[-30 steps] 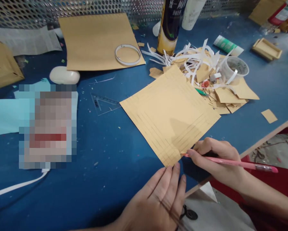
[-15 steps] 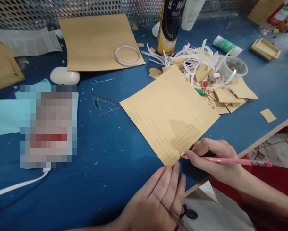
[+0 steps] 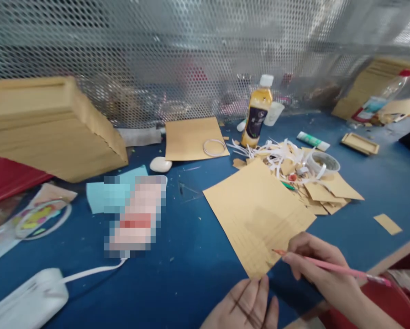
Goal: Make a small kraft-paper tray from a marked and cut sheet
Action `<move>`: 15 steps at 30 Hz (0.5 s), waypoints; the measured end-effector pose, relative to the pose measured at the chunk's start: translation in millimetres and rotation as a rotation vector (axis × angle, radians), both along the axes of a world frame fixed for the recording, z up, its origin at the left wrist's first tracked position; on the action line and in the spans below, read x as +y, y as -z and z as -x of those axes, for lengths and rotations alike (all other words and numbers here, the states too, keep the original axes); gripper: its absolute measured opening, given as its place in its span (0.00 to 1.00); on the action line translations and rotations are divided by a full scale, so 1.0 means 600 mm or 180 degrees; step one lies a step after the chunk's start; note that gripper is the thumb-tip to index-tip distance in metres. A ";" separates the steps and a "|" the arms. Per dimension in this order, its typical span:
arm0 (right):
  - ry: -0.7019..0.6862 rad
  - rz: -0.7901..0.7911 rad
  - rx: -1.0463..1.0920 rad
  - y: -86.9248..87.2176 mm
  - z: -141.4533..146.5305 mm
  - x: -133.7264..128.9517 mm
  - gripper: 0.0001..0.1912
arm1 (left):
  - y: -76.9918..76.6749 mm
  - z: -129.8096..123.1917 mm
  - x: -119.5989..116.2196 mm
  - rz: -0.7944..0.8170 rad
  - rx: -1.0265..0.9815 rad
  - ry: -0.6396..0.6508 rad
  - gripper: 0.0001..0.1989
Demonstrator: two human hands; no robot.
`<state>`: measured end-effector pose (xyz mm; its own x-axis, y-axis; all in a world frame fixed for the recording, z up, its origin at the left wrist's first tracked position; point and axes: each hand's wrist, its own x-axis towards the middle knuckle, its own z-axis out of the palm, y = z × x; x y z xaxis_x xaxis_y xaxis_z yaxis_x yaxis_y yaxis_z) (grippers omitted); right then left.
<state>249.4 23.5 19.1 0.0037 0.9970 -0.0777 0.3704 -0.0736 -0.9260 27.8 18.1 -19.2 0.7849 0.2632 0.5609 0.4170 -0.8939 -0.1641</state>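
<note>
A square brown paper sheet [image 3: 256, 205] with faint pencil lines near its edges lies turned cornerwise on the blue table. My left hand [image 3: 246, 305] is flat, fingers stretched out, its fingertips at the sheet's near corner. A pink pencil [image 3: 335, 267] is pinched in my right hand [image 3: 316, 260], its tip over the sheet's lower right side; whether it touches the paper I cannot tell. Left of the sheet lies a clear set square [image 3: 188, 192]. Beyond its right edge are a green pen [image 3: 287, 185] and a heap of paper scraps [image 3: 316, 203] and white strips.
Behind the scraps stands a drink bottle [image 3: 256, 119]; a tape roll [image 3: 323, 163] sits among them. A phone [image 3: 138, 214], blurred out, lies left on a white cable [image 3: 91, 274]. Perforated metal panelling [image 3: 177, 50] bounds the back. A brown paper stack [image 3: 64, 146] stands at left.
My view has tilted upward, bringing more of the back panel and left side into sight. The pencil tip has shifted slightly inward from the sheet's edge. The left hand stays at the corner.
</note>
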 end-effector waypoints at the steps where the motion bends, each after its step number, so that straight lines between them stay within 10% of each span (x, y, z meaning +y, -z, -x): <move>1: -0.0183 0.0024 -0.0262 -0.006 -0.001 0.005 0.11 | 0.005 -0.001 0.001 -0.0085 -0.0050 0.0002 0.12; 9: -0.0744 -0.0401 -0.2415 -0.094 0.042 0.161 0.10 | 0.017 0.000 0.000 -0.0293 -0.0256 -0.0009 0.12; 15: -0.0574 -0.0592 -0.3690 -0.078 0.107 0.322 0.13 | 0.007 0.001 0.002 -0.0264 -0.0181 0.0108 0.19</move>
